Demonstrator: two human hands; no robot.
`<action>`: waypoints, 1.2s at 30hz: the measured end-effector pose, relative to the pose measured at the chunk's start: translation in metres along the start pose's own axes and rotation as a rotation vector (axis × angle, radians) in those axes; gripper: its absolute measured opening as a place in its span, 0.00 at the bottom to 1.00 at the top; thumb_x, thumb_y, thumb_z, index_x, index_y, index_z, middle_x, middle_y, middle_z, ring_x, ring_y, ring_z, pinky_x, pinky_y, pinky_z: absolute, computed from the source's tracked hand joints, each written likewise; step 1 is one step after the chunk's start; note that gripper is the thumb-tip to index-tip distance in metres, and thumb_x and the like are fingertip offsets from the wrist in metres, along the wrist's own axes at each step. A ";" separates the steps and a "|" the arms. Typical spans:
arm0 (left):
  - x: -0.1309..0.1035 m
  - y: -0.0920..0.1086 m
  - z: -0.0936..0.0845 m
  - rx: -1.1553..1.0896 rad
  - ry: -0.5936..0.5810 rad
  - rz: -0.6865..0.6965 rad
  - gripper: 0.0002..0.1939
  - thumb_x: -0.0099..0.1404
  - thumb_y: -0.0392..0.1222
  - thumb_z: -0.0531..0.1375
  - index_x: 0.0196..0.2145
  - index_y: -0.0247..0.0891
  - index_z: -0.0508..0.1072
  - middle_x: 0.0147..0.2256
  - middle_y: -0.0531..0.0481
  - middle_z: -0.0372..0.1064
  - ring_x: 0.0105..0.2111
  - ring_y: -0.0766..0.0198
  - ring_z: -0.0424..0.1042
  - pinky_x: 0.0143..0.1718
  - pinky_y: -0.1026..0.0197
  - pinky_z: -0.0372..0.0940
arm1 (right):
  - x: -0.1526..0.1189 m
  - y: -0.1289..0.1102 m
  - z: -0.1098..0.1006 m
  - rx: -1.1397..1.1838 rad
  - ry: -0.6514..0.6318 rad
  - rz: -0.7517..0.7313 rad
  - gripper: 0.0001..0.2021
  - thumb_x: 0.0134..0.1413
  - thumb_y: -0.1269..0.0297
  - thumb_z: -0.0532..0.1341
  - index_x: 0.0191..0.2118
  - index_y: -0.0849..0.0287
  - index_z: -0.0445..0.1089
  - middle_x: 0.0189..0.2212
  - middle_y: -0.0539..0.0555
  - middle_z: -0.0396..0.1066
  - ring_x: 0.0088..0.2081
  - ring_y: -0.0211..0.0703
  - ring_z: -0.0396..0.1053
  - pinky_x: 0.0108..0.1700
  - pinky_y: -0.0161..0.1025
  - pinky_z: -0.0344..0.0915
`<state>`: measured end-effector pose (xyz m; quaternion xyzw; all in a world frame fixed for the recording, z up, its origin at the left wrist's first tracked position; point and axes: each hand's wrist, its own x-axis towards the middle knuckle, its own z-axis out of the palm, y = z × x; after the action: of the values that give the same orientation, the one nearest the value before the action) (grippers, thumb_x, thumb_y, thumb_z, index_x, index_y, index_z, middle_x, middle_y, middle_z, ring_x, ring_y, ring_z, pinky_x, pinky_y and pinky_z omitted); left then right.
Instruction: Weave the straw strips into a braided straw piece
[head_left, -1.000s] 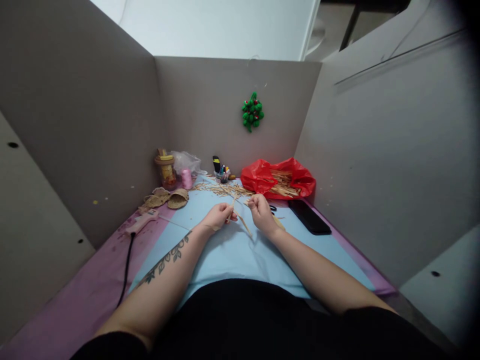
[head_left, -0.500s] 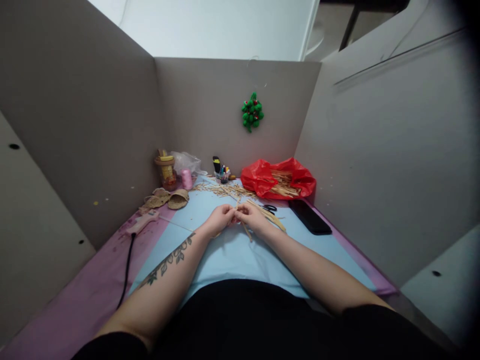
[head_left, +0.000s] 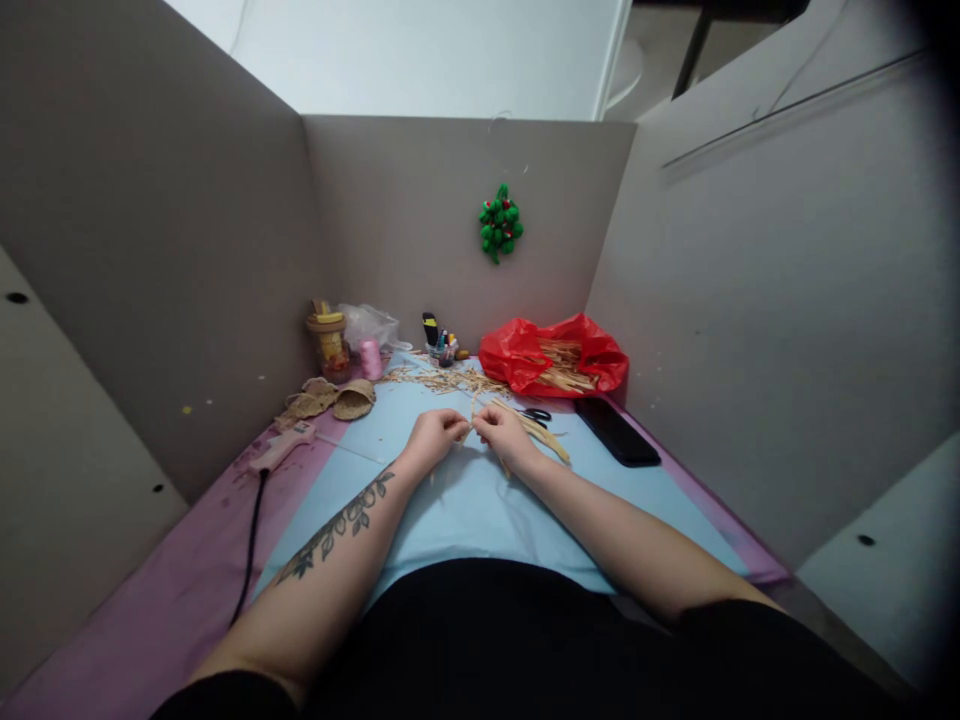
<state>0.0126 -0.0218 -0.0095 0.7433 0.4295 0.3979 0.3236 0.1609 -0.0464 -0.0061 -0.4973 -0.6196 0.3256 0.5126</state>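
Observation:
My left hand [head_left: 439, 438] and my right hand [head_left: 502, 432] meet fingertip to fingertip over the pale blue sheet [head_left: 465, 510]. Both are closed in a pinch on thin straw strips; one end [head_left: 474, 400] stands up between them, and other ends hang below each hand. Just behind my right hand lies a bundle of flat straw strips [head_left: 551, 442], with black-handled scissors [head_left: 537, 414] beside it. How the strips cross at the fingertips is too small to tell.
A red bag [head_left: 510, 355] of straw and a black phone [head_left: 619, 432] are at right. Straw scraps [head_left: 442, 378] lie behind the hands. At left are a glue gun [head_left: 281, 448], woven pieces [head_left: 355, 398], pink thread [head_left: 370, 358] and a jar [head_left: 330, 345]. Grey panels [head_left: 450, 220] enclose the table.
My hands have drawn slightly apart at the fingertips, both still pinching the straw. The strip below my right hand has swung closer to its wrist.

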 end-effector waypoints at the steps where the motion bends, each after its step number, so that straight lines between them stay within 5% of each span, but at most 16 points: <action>1: 0.001 0.000 -0.001 0.043 0.037 0.032 0.10 0.53 0.44 0.58 0.25 0.34 0.74 0.21 0.52 0.69 0.23 0.68 0.64 0.26 0.66 0.57 | 0.000 0.000 0.000 -0.028 0.027 -0.022 0.06 0.39 0.65 0.57 0.18 0.59 0.59 0.15 0.45 0.58 0.21 0.34 0.57 0.25 0.33 0.53; 4: 0.001 0.004 0.001 0.000 0.088 0.013 0.09 0.52 0.43 0.58 0.26 0.34 0.75 0.20 0.52 0.68 0.22 0.68 0.63 0.25 0.66 0.56 | 0.002 0.001 0.001 -0.060 0.104 -0.030 0.06 0.38 0.66 0.56 0.19 0.59 0.59 0.16 0.45 0.59 0.21 0.34 0.58 0.26 0.33 0.54; 9: -0.008 0.018 0.015 -0.254 0.100 -0.157 0.09 0.51 0.43 0.59 0.24 0.32 0.71 0.18 0.52 0.66 0.19 0.69 0.62 0.22 0.67 0.56 | 0.005 0.006 0.007 0.140 0.073 0.166 0.03 0.36 0.66 0.54 0.19 0.59 0.59 0.13 0.46 0.61 0.18 0.35 0.60 0.20 0.32 0.52; 19: -0.023 0.020 0.026 0.402 0.029 0.193 0.10 0.60 0.38 0.52 0.27 0.35 0.73 0.27 0.45 0.68 0.30 0.61 0.66 0.36 0.61 0.58 | 0.005 0.008 0.010 0.369 0.152 0.315 0.05 0.28 0.68 0.56 0.14 0.59 0.57 0.11 0.44 0.53 0.16 0.31 0.50 0.18 0.32 0.46; 24: -0.027 0.026 0.031 0.420 -0.082 0.250 0.10 0.59 0.35 0.53 0.34 0.35 0.73 0.32 0.42 0.69 0.34 0.58 0.67 0.41 0.59 0.59 | 0.008 0.011 0.005 0.389 0.130 0.300 0.06 0.30 0.69 0.56 0.15 0.58 0.55 0.11 0.45 0.53 0.16 0.32 0.50 0.18 0.34 0.47; 28: -0.025 0.029 0.018 0.258 -0.134 0.337 0.11 0.61 0.42 0.53 0.33 0.39 0.75 0.33 0.45 0.72 0.33 0.61 0.68 0.39 0.61 0.60 | 0.016 0.016 -0.004 0.393 0.094 0.291 0.07 0.31 0.69 0.57 0.16 0.58 0.55 0.12 0.45 0.55 0.16 0.32 0.52 0.19 0.33 0.49; 32: -0.014 0.025 0.003 0.026 0.179 0.135 0.10 0.56 0.43 0.58 0.35 0.37 0.75 0.35 0.45 0.72 0.34 0.61 0.68 0.38 0.62 0.61 | 0.015 0.014 -0.009 0.320 0.016 0.212 0.06 0.33 0.66 0.57 0.17 0.59 0.57 0.13 0.45 0.57 0.16 0.31 0.52 0.19 0.32 0.49; 34: -0.008 0.021 0.002 -0.100 0.135 0.038 0.13 0.55 0.44 0.59 0.35 0.34 0.74 0.34 0.45 0.72 0.32 0.63 0.69 0.35 0.63 0.62 | 0.010 0.006 -0.007 0.264 -0.021 0.141 0.05 0.35 0.66 0.56 0.17 0.59 0.58 0.13 0.45 0.58 0.16 0.31 0.53 0.20 0.31 0.50; 36: -0.006 0.018 0.003 -0.177 -0.031 -0.001 0.14 0.55 0.46 0.58 0.33 0.33 0.75 0.29 0.47 0.72 0.27 0.65 0.67 0.29 0.65 0.60 | 0.002 -0.004 -0.003 0.207 -0.055 0.079 0.05 0.36 0.66 0.56 0.17 0.59 0.59 0.14 0.45 0.58 0.18 0.31 0.54 0.21 0.31 0.51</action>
<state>0.0198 -0.0352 0.0021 0.7178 0.3879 0.4225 0.3948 0.1632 -0.0455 -0.0011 -0.4565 -0.5763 0.4213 0.5311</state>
